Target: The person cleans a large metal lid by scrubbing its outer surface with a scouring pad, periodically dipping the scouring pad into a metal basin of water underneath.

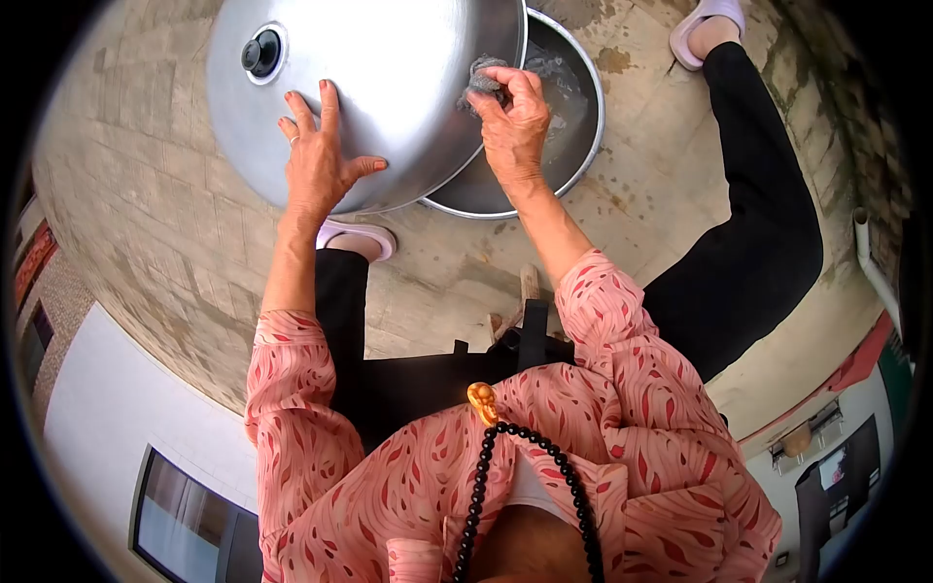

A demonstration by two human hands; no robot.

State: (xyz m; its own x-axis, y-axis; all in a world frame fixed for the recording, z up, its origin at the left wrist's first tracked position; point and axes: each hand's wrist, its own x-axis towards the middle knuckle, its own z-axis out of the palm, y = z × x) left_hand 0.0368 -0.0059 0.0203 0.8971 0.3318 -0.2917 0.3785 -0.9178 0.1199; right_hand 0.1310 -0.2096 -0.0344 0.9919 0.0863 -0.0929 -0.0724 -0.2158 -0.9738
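The domed lid [398,68] lies beneath the left grip [316,165], which is spread wide and presses flat on the metal, holding nothing. Its knob side faces up (the black knob [260,53] sits ahead and left of that grip). The right grip [516,131] is pinched closed on a grey scrubber [483,84], long axis pointing away from the wearer, touching the lid. The basin [486,214] extends right of this grip, partly under the lid.

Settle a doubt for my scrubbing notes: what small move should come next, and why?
Probably a short stroke of the scouring pad along the lid's edge: the right hand pinches the pad against the metal lid there, and the left hand is spread on the lid, seemingly steadying it.
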